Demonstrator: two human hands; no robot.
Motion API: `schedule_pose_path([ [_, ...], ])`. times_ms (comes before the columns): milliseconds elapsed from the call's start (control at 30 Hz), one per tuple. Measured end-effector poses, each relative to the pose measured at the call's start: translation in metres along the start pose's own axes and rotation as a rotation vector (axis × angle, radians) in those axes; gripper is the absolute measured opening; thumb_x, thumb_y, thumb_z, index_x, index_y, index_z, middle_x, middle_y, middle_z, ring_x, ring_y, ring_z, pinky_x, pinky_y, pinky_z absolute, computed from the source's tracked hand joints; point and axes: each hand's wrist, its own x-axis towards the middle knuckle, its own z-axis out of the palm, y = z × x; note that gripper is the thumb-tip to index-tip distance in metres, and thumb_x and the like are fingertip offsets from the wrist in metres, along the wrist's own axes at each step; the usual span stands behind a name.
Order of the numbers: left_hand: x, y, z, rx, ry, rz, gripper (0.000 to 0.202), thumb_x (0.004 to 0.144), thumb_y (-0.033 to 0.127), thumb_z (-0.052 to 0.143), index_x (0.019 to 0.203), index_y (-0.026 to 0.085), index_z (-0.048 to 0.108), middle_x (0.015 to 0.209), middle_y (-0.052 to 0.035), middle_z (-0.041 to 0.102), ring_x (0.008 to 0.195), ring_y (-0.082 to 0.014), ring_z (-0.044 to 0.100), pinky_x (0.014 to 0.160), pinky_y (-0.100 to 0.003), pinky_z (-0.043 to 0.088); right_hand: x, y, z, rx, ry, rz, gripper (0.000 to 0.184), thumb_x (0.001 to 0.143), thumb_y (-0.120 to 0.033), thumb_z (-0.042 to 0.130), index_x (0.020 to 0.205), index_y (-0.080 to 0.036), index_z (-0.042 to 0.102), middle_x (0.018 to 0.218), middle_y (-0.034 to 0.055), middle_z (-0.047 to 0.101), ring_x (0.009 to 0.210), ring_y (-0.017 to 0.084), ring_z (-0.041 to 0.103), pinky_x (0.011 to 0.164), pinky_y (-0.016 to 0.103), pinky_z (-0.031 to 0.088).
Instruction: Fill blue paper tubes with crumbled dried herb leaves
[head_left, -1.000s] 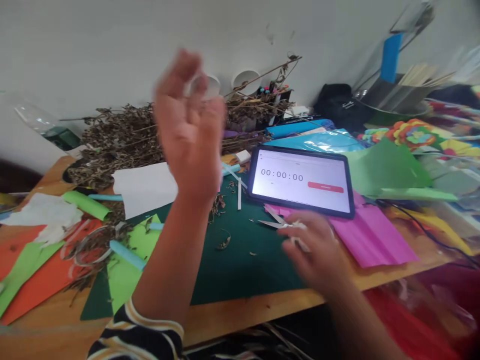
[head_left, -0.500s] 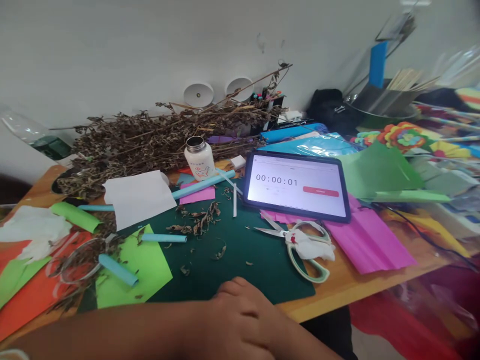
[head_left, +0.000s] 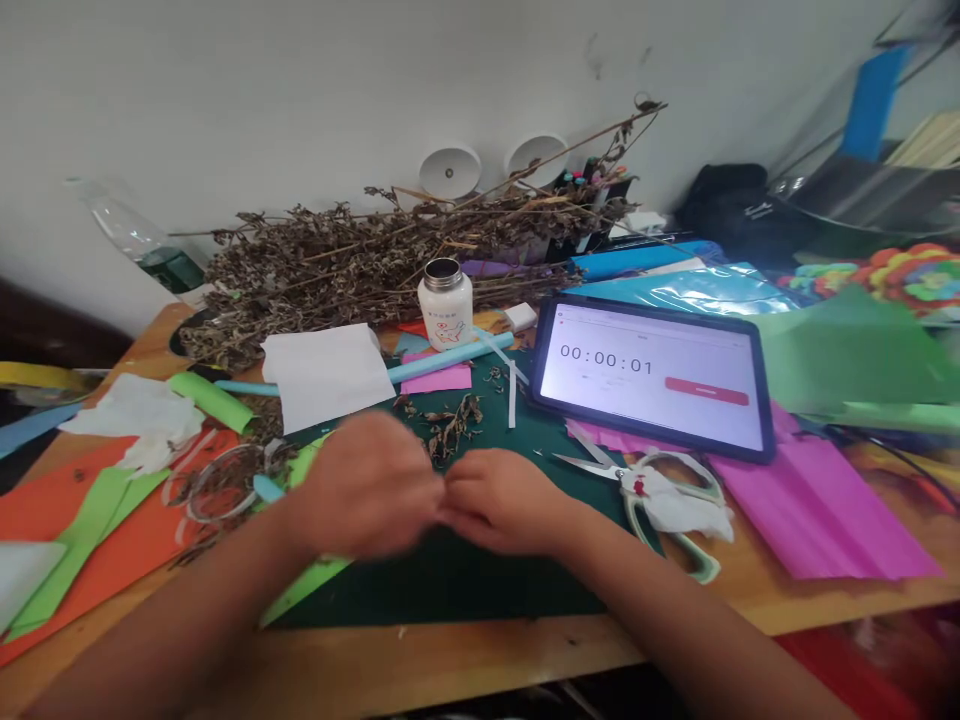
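Note:
My left hand, slightly blurred, is closed like a fist above the dark green mat. Against its fingertips my right hand is curled closed too, and whatever may be in either hand is hidden. Just behind them lie dried leaves. A bright green sheet is partly covered by my left hand and forearm, with the end of a light blue paper tube showing near it. To the right of my right hand are open scissors with white tissue wrapped at the handles.
A tablet showing a timer stands behind the scissors. Further back are a white bottle without a lid and a pile of dried stalks. White paper, magenta paper and a glass dish lie around the mat.
My hands were clasped together at the near edge; they have moved apart and forward over the mat, touching at the fingertips. The camera view has shifted left.

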Motion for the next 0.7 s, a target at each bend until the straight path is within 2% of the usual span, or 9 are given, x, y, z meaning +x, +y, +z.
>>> schedule_pose_path([
  [67,0.03,-0.026,-0.027,0.283,0.199,-0.224,0.026,0.079,0.038,0.037,0.086,0.025,0.059,0.09,-0.0037,0.061,0.089,-0.0209,0.053,0.085,-0.038,0.039,0.006,0.012,0.003,0.045,0.082,0.041,0.03,0.085,-0.029,0.033,0.08,-0.017,0.06,0.078,0.005,0.061,0.072,0.014,0.053,0.065,0.025,0.038],
  [100,0.041,-0.038,-0.038,0.383,0.217,-0.315,0.031,0.08,0.04,0.034,0.091,0.023,0.057,0.095,-0.0049,0.06,0.094,-0.0222,0.051,0.087,-0.038,0.038,0.006,0.017,0.005,0.047,0.105,0.062,0.03,0.085,-0.029,0.033,0.08,-0.017,0.06,0.078,0.005,0.061,0.073,0.014,0.053,0.066,0.025,0.038],
  [200,0.049,-0.069,-0.054,0.554,0.008,-0.44,0.045,0.079,0.046,0.035,0.107,0.015,0.052,0.106,-0.01,0.055,0.102,-0.0261,0.048,0.091,-0.038,0.034,0.0,0.028,0.009,0.017,0.13,0.109,0.029,0.085,-0.028,0.034,0.077,-0.017,0.06,0.074,0.0038,0.061,0.07,0.013,0.054,0.064,0.024,0.039],
  [333,0.031,-0.099,-0.047,0.57,-0.303,-0.623,0.059,0.071,0.056,0.041,0.117,0.019,0.047,0.118,-0.0106,0.049,0.107,-0.0309,0.044,0.089,-0.041,0.034,-0.005,0.034,0.009,-0.015,0.158,0.169,0.028,0.085,-0.027,0.033,0.078,-0.017,0.059,0.074,0.0031,0.062,0.07,0.013,0.054,0.064,0.023,0.039],
  [400,0.025,-0.107,-0.039,0.567,-0.378,-0.69,0.062,0.069,0.056,0.043,0.121,0.021,0.043,0.124,-0.0116,0.044,0.109,-0.0345,0.042,0.086,-0.046,0.035,-0.005,0.034,0.009,-0.016,0.161,0.185,0.027,0.085,-0.026,0.034,0.08,-0.017,0.059,0.075,0.003,0.063,0.072,0.013,0.054,0.065,0.023,0.039],
  [500,0.024,-0.111,-0.028,0.557,-0.433,-0.724,0.066,0.064,0.051,0.052,0.123,0.024,0.04,0.127,-0.0129,0.041,0.109,-0.038,0.04,0.081,-0.049,0.036,-0.004,0.032,0.01,-0.004,0.147,0.183,0.026,0.085,-0.027,0.035,0.077,-0.018,0.059,0.073,0.0025,0.062,0.07,0.012,0.054,0.063,0.023,0.039],
  [600,0.026,-0.11,-0.022,0.537,-0.447,-0.715,0.058,0.065,0.043,0.054,0.119,0.025,0.044,0.122,-0.0104,0.046,0.106,-0.0329,0.044,0.081,-0.043,0.039,-0.004,0.03,0.01,0.013,0.144,0.172,0.026,0.084,-0.026,0.035,0.077,-0.018,0.059,0.073,0.0026,0.063,0.07,0.013,0.054,0.062,0.023,0.039],
  [700,0.026,-0.108,-0.023,0.532,-0.424,-0.699,0.041,0.072,0.037,0.046,0.111,0.023,0.05,0.115,-0.0076,0.052,0.103,-0.0267,0.048,0.08,-0.035,0.04,-0.005,0.028,0.009,0.024,0.151,0.172,0.027,0.084,-0.025,0.034,0.078,-0.017,0.059,0.073,0.003,0.062,0.068,0.013,0.055,0.06,0.023,0.039],
])
